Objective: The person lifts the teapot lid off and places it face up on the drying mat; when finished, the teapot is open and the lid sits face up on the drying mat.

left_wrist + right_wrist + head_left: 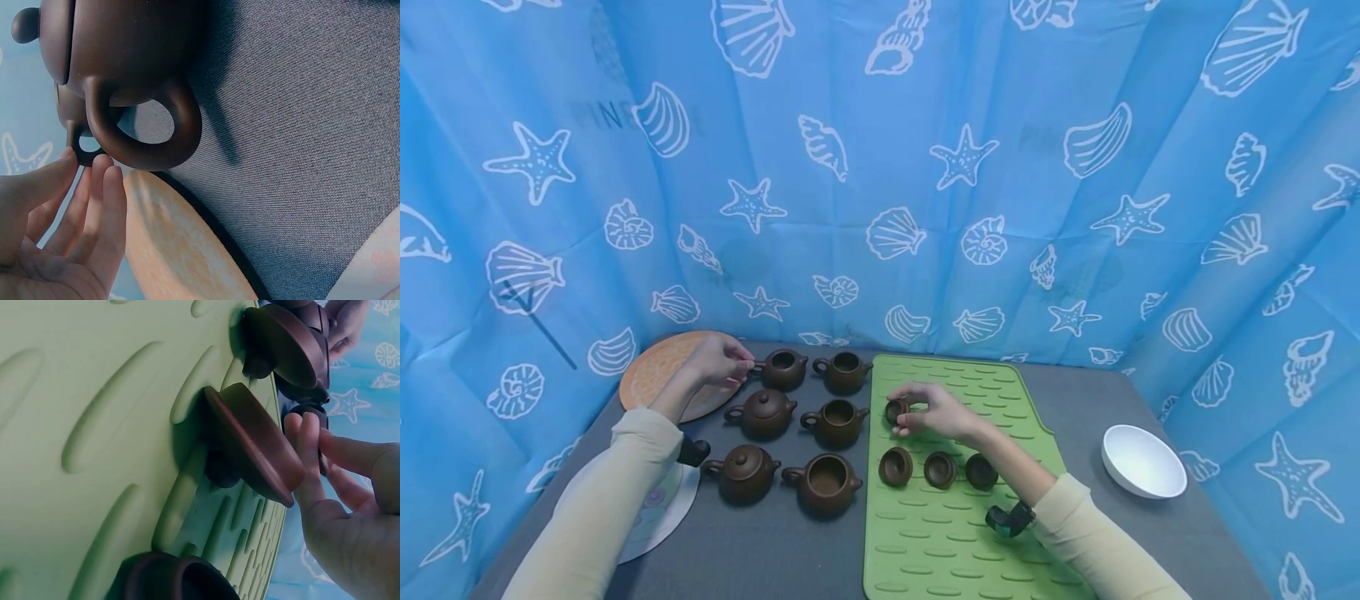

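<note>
My left hand (721, 362) reaches to the back of the left column and pinches the handle of a small brown teapot (785, 369) without a lid. In the left wrist view, thumb and fingertips meet at that handle (79, 155), behind a nearer lidded teapot (134, 50). Over the green mat, my right hand (934, 410) holds a small brown teapot lid (893, 410) between thumb and fingers. In the right wrist view the fingers hide most of that lid. Three more lids, one of them this lid (896, 467), lie upside down in a row on the mat.
Two lidded teapots, a rear one (763, 414) and a front one (743, 473), stand nearer in the left column. Lidless pots (826, 485) line the mat's (925, 542) left edge. A white bowl (1144, 462) is at right; round placemats (658, 371) lie at left.
</note>
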Motion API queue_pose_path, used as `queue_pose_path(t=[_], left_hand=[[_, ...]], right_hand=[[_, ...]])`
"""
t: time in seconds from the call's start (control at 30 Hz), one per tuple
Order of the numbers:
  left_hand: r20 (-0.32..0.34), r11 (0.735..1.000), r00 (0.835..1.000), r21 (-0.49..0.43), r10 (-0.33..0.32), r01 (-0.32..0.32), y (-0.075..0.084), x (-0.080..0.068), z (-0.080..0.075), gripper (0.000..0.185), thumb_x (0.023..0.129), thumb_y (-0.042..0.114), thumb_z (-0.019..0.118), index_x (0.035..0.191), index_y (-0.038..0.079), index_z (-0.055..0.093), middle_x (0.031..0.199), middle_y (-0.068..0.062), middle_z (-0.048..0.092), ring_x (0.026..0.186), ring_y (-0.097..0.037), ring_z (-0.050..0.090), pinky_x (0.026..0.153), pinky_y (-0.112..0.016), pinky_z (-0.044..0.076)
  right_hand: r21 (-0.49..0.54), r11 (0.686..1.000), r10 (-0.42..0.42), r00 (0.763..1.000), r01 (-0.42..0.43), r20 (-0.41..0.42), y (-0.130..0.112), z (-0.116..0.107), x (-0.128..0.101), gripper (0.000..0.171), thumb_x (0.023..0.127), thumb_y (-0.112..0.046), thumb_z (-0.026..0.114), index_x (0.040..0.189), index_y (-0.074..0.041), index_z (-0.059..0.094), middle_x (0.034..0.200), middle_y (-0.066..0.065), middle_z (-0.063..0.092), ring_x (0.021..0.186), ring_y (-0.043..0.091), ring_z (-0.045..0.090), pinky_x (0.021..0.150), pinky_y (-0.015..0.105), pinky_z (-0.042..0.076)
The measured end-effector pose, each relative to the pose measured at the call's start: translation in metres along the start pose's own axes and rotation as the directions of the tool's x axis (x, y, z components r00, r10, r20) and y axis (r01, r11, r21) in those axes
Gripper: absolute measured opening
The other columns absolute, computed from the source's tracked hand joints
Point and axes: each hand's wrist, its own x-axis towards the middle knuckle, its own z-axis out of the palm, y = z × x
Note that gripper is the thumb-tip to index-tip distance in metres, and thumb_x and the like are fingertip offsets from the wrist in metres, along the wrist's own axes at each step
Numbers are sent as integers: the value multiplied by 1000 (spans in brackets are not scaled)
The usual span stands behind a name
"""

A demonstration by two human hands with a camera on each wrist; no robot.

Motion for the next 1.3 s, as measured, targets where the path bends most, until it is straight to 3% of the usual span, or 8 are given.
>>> queue_pose_path(t=[0.27,0.53,0.73,0.93,1.3], left_hand=[[-3,1000,1000,-9,-2,2,1,-1,0,20,108,12,66,121,-1,75,117,-26,75,92,-25,76,81,-39,70],[2,1000,1000,-8,11,-11,-1,-1,-1,20,108,11,65,121,0,75,117,-27,75,91,-24,76,81,-40,70],[7,1000,1000,-12,9,-9,-1,-3,-1,21,109,11,65,122,-1,74,120,-28,74,91,-25,76,81,-39,70],[5,1000,1000,-16,19,-19,2,-8,-2,21,109,12,64,123,-1,73,121,-28,73,94,-26,75,83,-40,70],[12,998,998,-11,60,-60,0,-11,-3,20,109,11,64,121,-2,74,106,-19,76,90,-23,76,82,-40,70]], right_hand=[[-79,997,-2,1000,4,18,3,4,5,46,99,15,60,145,15,55,132,35,60,90,22,80,92,39,69],[-94,995,18,1000,-18,5,4,5,8,44,100,14,61,144,15,56,131,35,63,83,16,77,88,39,70],[-98,995,29,1000,-28,10,5,5,9,46,99,14,62,145,14,55,135,36,61,83,17,75,87,38,70],[-132,991,14,1000,-13,10,5,4,8,48,98,14,63,146,12,55,127,34,63,80,18,74,86,45,70],[-159,987,-2,1000,4,13,6,4,8,47,100,12,64,146,10,55,123,34,64,81,20,74,85,50,70]])
